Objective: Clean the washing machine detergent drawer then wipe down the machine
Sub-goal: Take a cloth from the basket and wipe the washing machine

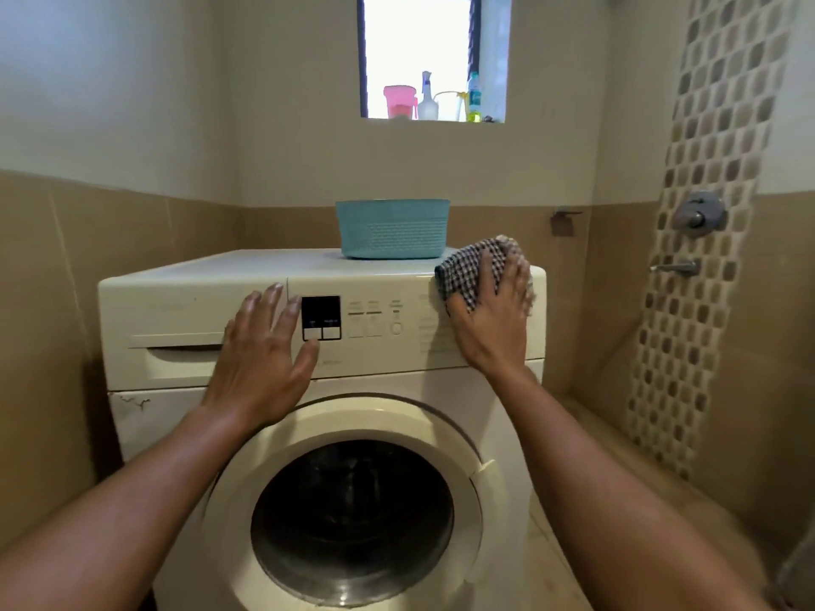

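The person stands facing a white front-loading washing machine (247, 266) in a tiled bathroom. The right hand (494, 319) lies flat over a black-and-white checked cloth (463, 266), fingers spread and fairly straight, pressing it against the upper right corner of the control panel, where the front meets the top. Part of the cloth is bunched above the fingertips and rises over the machine's top edge.

The left hand (260, 359) is held with straight, slightly parted fingers and holds nothing. It sits in front of the panel, between the detergent drawer (176, 350) and the dark display (321, 317) (whether the palm touches the panel cannot be told). The drawer is at the left end of the panel, its front set in line with the rest of it.

Below, the round door (247, 478) is closed over the dark drum. A teal woven basket (392, 231) stands on the machine's top, towards the back, just beside the cloth. On the window sill above are a pink container (399, 101), a spray bottle (427, 99) and a green bottle (474, 97). A tap (677, 267) juts from the mosaic strip on the right wall.
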{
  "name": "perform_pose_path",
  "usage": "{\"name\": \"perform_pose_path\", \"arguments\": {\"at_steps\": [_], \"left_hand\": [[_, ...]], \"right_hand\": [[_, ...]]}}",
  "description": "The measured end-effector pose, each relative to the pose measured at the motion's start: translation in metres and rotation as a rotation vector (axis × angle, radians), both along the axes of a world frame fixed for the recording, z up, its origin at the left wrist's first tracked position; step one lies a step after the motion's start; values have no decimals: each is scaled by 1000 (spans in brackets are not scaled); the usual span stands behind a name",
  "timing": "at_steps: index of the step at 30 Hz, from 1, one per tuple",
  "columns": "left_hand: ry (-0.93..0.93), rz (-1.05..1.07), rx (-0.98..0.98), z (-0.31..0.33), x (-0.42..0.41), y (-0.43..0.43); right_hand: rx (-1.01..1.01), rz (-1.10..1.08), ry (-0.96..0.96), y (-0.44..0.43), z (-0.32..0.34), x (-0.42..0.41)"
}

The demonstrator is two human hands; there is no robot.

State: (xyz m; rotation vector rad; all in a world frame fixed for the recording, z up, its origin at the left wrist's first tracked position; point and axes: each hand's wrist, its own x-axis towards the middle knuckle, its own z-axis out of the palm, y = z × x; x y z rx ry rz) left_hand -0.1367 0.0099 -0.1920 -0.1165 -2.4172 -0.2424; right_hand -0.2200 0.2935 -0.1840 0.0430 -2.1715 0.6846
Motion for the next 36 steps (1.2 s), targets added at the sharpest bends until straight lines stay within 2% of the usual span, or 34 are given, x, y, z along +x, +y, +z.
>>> {"name": "perform_pose_path", "arguments": {"at_steps": [4, 6, 7, 9, 12, 16, 18, 21, 24, 26, 29, 31, 34, 36], "left_hand": [[-20, 2, 30, -3, 1, 3], [-47, 8, 29, -3, 3, 5], [-53, 7, 33, -3, 4, 5], [-63, -3, 47, -2, 6, 6], [-79, -18, 59, 2, 8, 4], [11, -78, 14, 10, 10, -11], [87, -96, -11, 6, 8, -20], [168, -88, -14, 5, -3, -31], [203, -94, -53, 17, -18, -42], [151, -106, -93, 34, -24, -48], [26, -143, -107, 61, -28, -56], [-77, -139, -78, 82, -31, -62], [-225, -114, -43, 108, -33, -70], [-295, -104, -13, 118, -33, -74]], "right_hand": [[-461, -43, -65, -8, -47, 4], [-594, -28, -136, -24, -61, 13], [-598, -20, -180, -35, -67, 17], [-485, -37, -243, -70, -84, 29], [-160, 19, -210, -116, -101, 47], [389, 159, 86, -130, -64, 38], [504, 123, 136, -128, -21, 23], [505, 16, -24, -92, 42, 4], [428, -27, -304, -20, 75, -10], [392, -60, -497, 27, 90, -21], [230, -75, -713, 65, 107, -31], [193, -107, -765, 53, 115, -34], [376, -98, -756, -8, 125, -33], [407, -16, -782, -58, 125, -29]]}}
